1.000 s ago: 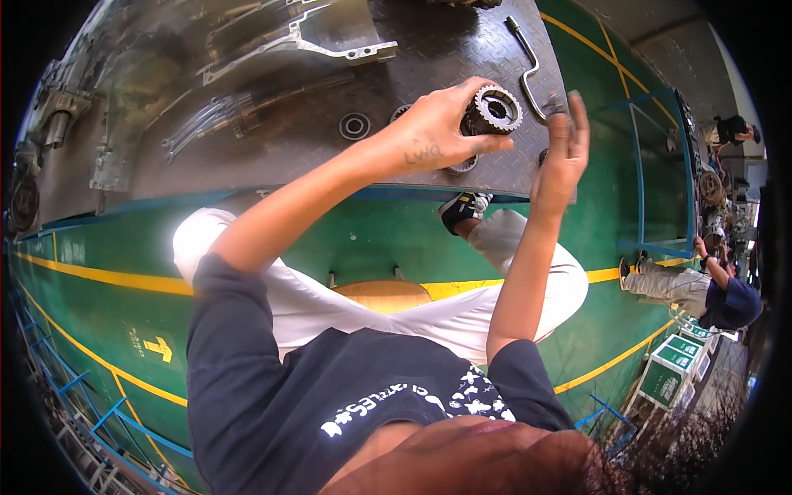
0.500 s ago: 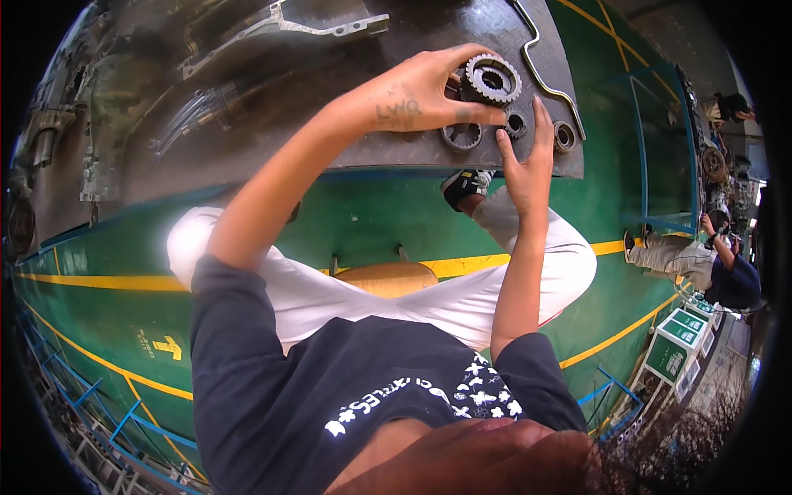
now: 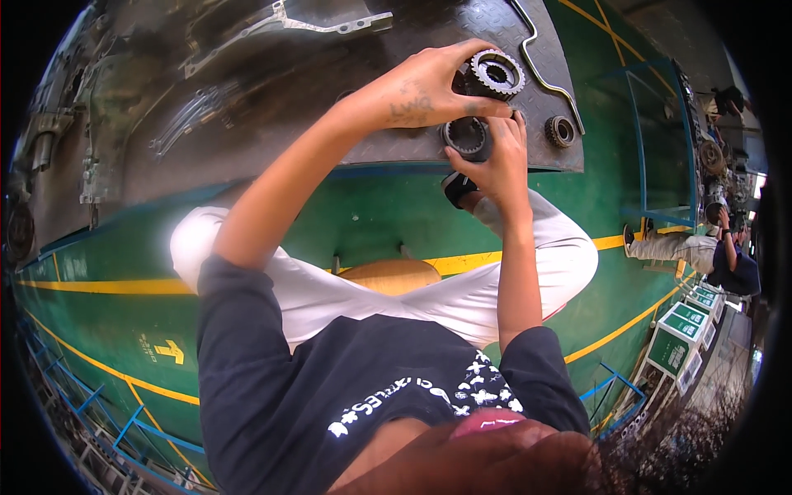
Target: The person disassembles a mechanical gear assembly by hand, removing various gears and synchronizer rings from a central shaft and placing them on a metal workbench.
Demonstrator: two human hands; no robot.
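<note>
My left hand [image 3: 425, 89] is closed around a thick metal gear [image 3: 497, 73], with thumb and fingers on opposite sides of its toothed rim. The gear is held tilted above the tabletop, its splined bore showing. Just below it, my right hand [image 3: 500, 161] grips a dark toothed ring [image 3: 465, 137] near the table's front edge, thumb on the near side and fingers across its right side. My fingers hide part of the ring and most of what lies behind them. To the right, a smaller ring gear [image 3: 559, 131] lies by the table corner.
On the metal table [image 3: 371, 153] are a bent metal rod [image 3: 540, 62] at the right, a flat bracket [image 3: 330, 25] at the back and slim forked parts [image 3: 194, 111] at left. A wooden stool [image 3: 392, 277] is under me. Another person [image 3: 730, 262] stands far right.
My right hand has moved left from beside the small gear and closed on the toothed ring. My left hand, still holding the gear, has shifted slightly right.
</note>
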